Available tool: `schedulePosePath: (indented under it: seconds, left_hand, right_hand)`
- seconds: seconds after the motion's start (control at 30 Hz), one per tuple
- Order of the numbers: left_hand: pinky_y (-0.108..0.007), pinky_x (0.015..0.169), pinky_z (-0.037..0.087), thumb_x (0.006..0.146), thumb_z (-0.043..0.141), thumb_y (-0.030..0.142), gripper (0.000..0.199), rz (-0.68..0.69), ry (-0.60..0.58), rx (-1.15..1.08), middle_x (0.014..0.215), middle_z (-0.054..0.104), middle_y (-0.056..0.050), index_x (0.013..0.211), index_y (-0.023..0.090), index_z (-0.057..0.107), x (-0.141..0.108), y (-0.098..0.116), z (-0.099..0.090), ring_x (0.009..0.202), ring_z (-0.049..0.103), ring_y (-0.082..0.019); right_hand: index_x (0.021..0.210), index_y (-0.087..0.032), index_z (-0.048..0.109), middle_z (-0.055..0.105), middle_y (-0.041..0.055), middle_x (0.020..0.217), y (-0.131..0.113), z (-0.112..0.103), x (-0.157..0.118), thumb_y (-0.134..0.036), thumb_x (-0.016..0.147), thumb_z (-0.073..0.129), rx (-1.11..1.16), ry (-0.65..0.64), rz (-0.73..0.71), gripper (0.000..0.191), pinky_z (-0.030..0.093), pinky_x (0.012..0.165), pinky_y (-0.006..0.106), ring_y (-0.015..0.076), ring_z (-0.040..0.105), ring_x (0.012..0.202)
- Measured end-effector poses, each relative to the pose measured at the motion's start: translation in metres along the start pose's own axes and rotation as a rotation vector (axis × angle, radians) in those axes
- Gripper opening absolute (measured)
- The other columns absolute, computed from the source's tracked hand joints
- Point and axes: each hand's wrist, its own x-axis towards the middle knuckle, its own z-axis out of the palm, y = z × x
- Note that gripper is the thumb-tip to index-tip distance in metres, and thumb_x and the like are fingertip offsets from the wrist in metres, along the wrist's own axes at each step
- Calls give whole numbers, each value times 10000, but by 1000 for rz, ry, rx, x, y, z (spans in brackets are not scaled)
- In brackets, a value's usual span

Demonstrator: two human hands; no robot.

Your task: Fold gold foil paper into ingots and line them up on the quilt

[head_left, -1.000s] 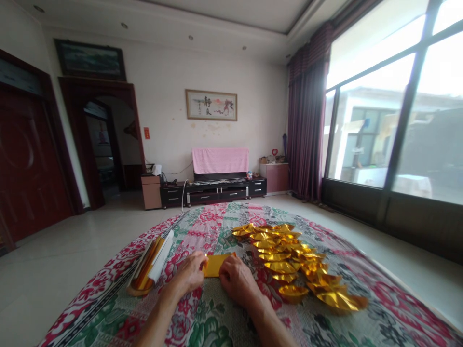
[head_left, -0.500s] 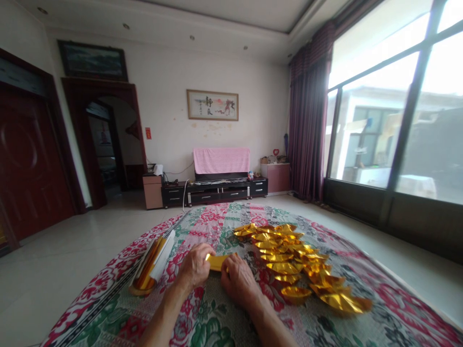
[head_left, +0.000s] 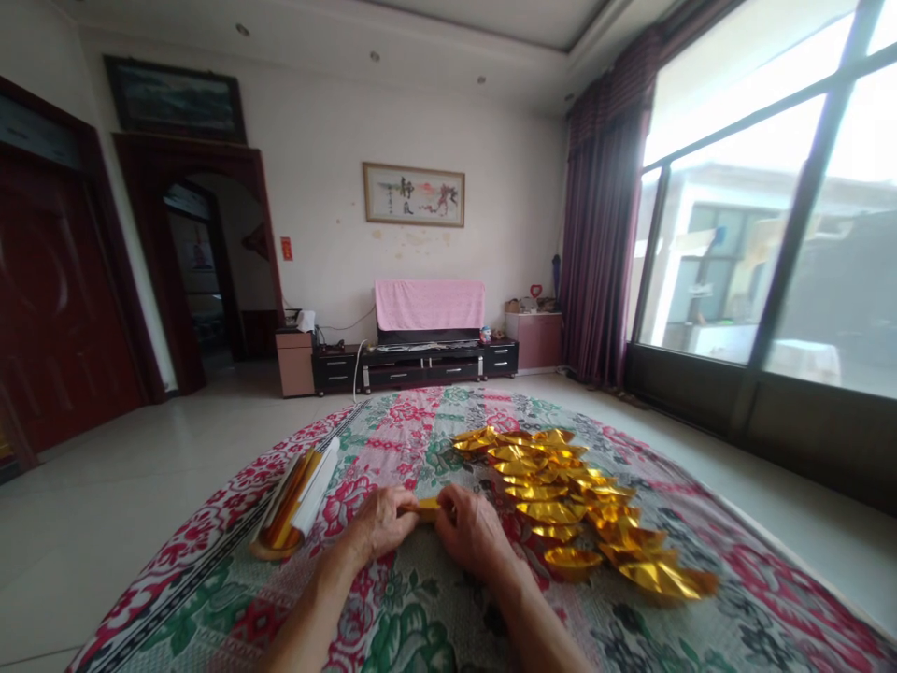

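Between my two hands is a folded strip of gold foil paper (head_left: 428, 506), just above the patterned tablecloth (head_left: 413, 421). My left hand (head_left: 384, 520) pinches its left end, fingers closed. On the right end my right hand (head_left: 471, 528) is closed too, knuckles up. Only the strip's short middle part shows; the rest is hidden by my fingers. To the right lie several folded gold paper ingots (head_left: 550, 512) in overlapping rows, shaped like small boats. Left of my hands rests a bundle of gold and white paper sheets (head_left: 298, 505), curled lengthwise.
The round table's cloth has red, green and grey flowers. Beyond it stands a low black TV cabinet (head_left: 420, 372) with a pink cloth (head_left: 430, 305) over the screen. A purple curtain (head_left: 603, 234) and large windows are on the right, a dark red door (head_left: 63, 290) on the left.
The gold paper between my hands looks narrower, with less of it showing. My hands have drawn slightly closer together, the left turning flatter. The camera view has tilted a little downward.
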Motion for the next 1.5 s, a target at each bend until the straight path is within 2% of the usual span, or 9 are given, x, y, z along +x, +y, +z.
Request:
schedulePosePath:
  seconds: [0.13,0.27,0.33,0.47,0.53,0.77,1.17,1.5]
  left_hand:
    - [-197,633,394,745,473,268,277,-62,-14,-45,772,681,-6,889,199,700,1,-5,1,703,589,-128]
    - [-193,645,395,734,502,286,344,-129,28,-96,821,689,1,1032,214,659,1,-5,1,722,592,-128]
    - [-185,639,379,758,486,304,303,-130,56,-97,805,680,3,973,207,676,1,-4,-1,718,580,-120]
    - [-185,542,302,811,420,349,337,-161,68,-8,578,587,13,672,168,669,2,-2,-1,592,509,-99]
    - [-188,536,283,803,434,331,320,-160,74,29,561,573,15,640,164,653,2,-3,0,577,490,-93]
    - [-210,613,329,781,447,303,277,-155,47,117,737,674,-23,695,183,681,3,-2,2,693,559,-126]
    - [-232,597,338,811,455,346,242,-288,45,236,774,692,-48,790,228,666,3,-3,8,736,621,-170]
    - [-237,650,368,856,414,376,263,-304,77,294,871,677,-48,899,221,622,-2,3,13,798,618,-166]
  right_hand:
    - [655,-172,561,570,4,672,7,-3,-1,-160,753,481,-27,7,20,127,273,576,204,97,502,619]
    - [689,-182,598,583,5,676,9,-4,2,-207,807,450,-31,19,58,191,284,577,209,100,516,609]
    - [714,-189,616,595,9,690,10,-3,4,-240,819,452,-21,27,73,201,299,588,209,107,531,624]
    - [714,-196,643,609,12,699,15,-1,7,-281,809,484,46,26,80,204,332,606,202,112,547,637]
    - [717,-198,655,611,11,699,18,-1,7,-275,800,491,89,18,64,199,345,610,196,112,551,644]
    - [731,-192,661,623,17,715,21,-4,7,-202,809,436,88,29,58,239,370,641,201,118,568,669]
    - [739,-212,666,601,20,745,14,-3,11,-226,825,464,-27,-19,135,220,358,670,204,122,567,723]
    - [803,-215,664,592,27,807,14,1,10,-237,827,487,-75,-29,174,179,355,684,206,125,552,752]
